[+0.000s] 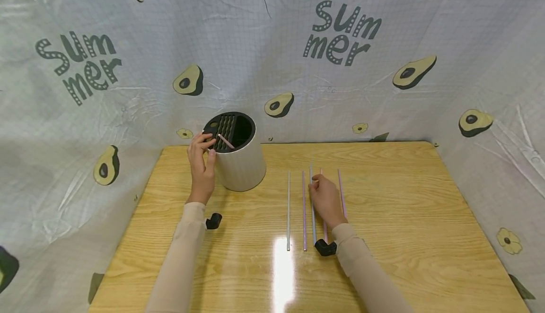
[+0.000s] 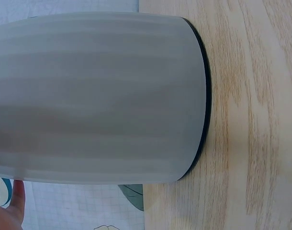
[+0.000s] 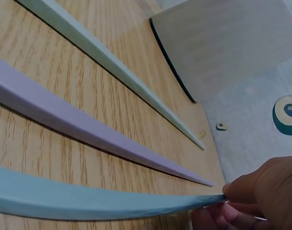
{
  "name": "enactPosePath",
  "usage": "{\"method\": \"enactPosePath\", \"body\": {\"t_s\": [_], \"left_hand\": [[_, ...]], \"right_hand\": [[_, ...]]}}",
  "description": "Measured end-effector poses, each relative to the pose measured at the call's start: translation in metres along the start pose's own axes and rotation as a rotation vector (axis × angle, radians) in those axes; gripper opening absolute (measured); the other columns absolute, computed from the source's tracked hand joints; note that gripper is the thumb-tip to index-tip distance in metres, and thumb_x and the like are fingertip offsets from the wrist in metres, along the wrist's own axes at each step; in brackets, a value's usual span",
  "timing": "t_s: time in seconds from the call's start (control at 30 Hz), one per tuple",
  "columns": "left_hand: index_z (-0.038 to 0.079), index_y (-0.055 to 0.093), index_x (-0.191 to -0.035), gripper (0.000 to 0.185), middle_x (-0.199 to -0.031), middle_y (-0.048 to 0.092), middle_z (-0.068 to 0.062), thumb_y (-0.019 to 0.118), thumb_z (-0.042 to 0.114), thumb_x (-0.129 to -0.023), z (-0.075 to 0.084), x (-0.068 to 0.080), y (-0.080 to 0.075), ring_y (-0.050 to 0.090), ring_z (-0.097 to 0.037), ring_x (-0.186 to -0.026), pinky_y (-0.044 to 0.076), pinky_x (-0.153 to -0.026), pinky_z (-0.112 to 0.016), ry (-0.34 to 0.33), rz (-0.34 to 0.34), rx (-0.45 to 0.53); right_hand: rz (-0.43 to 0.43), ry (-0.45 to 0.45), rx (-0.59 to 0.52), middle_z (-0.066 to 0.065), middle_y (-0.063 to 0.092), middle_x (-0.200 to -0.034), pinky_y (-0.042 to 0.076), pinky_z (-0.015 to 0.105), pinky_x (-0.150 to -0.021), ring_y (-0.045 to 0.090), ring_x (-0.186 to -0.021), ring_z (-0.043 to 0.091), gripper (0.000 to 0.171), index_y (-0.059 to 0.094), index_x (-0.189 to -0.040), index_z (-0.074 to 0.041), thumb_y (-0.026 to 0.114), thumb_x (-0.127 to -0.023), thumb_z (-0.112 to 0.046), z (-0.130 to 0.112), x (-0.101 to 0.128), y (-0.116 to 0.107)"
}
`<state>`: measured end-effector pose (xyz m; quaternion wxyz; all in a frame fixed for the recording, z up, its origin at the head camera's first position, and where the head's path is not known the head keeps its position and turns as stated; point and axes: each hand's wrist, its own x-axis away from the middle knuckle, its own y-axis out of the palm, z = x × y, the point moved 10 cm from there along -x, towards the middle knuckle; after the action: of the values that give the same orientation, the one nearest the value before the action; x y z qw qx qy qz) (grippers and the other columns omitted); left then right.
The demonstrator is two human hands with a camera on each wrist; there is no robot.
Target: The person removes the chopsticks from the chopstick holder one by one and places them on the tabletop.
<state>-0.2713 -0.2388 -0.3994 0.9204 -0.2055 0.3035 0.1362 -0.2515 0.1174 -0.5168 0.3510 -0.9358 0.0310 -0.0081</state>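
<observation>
A grey plastic sheet (image 1: 264, 57) printed with avocados and the word "Summer" hangs behind and to both sides of a light wooden surface (image 1: 404, 199). Near the far left corner of the surface stands a white cylindrical holder (image 1: 240, 164) with a black slotted top. In the left wrist view its pale wall fills most of the picture, with a thin black rim showing where it meets the wood.

The left hand (image 1: 202, 161) is raised against the near left side of the holder, fingers curled at the rim. It pinches a pink straw (image 1: 225, 141) whose free end lies slanted across the black slots of the top.

Toward the middle of the surface, right of the holder, several straws lie side by side, running from the far edge toward the near edge. From the left they are a pale green straw (image 1: 288, 209), a purple straw (image 1: 303, 209) and a blue straw (image 1: 312, 213); a pink one and another purple one (image 1: 340, 190) lie further right, partly hidden by the right hand (image 1: 325, 199). The right hand rests low over these straws with its fingers bent. In the right wrist view its fingertips (image 3: 232, 191) pinch the far tip of the blue straw, which bows slightly off the wood.

A small black camera mount shows at each wrist.
</observation>
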Motion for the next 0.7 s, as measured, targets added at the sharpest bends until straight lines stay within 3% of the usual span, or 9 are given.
{"method": "enactPosePath", "body": {"t_s": [0.2, 0.37, 0.47, 0.7], "left_hand": [[0.004, 0.06, -0.132, 0.03, -0.151, 0.051, -0.011, 0.05, 0.014, -0.105, -0.001, 0.0, 0.0, 0.03, -0.022, -0.153, 0.031, -0.119, -0.041, -0.007, 0.0, -0.005], [0.001, 0.059, -0.131, 0.03, -0.15, 0.05, -0.013, 0.05, 0.012, -0.105, -0.002, 0.0, 0.0, 0.029, -0.025, -0.153, 0.031, -0.12, -0.045, -0.016, 0.002, 0.001], [0.002, 0.06, -0.132, 0.03, -0.15, 0.05, -0.013, 0.05, 0.013, -0.105, -0.002, -0.001, 0.001, 0.028, -0.025, -0.154, 0.03, -0.121, -0.046, -0.017, -0.002, 0.003], [0.005, 0.06, -0.132, 0.031, -0.152, 0.05, -0.01, 0.05, 0.016, -0.106, -0.002, -0.001, 0.001, 0.028, -0.021, -0.154, 0.031, -0.12, -0.045, -0.016, -0.01, 0.004]], "right_hand": [[-0.025, 0.006, 0.082, 0.017, 0.073, -0.091, 0.047, 0.027, -0.052, 0.058, -0.061, 0.015, 0.032, 0.064, -0.127, 0.011, 0.063, -0.101, -0.009, -0.001, 0.001, 0.006], [-0.009, -0.033, 0.191, 0.025, 0.074, -0.105, 0.059, 0.042, -0.066, 0.07, -0.077, 0.029, 0.03, 0.065, -0.123, 0.012, 0.064, -0.101, -0.008, -0.007, 0.001, 0.009], [0.009, -0.05, 0.233, 0.027, 0.073, -0.105, 0.061, 0.048, -0.071, 0.073, -0.085, 0.037, 0.025, 0.067, -0.117, 0.011, 0.065, -0.1, -0.007, -0.011, 0.003, 0.008], [0.008, -0.063, 0.274, 0.022, 0.07, -0.095, 0.059, 0.045, -0.063, 0.07, -0.076, 0.036, 0.018, 0.069, -0.108, 0.009, 0.065, -0.1, -0.006, -0.016, 0.004, 0.011]]}}
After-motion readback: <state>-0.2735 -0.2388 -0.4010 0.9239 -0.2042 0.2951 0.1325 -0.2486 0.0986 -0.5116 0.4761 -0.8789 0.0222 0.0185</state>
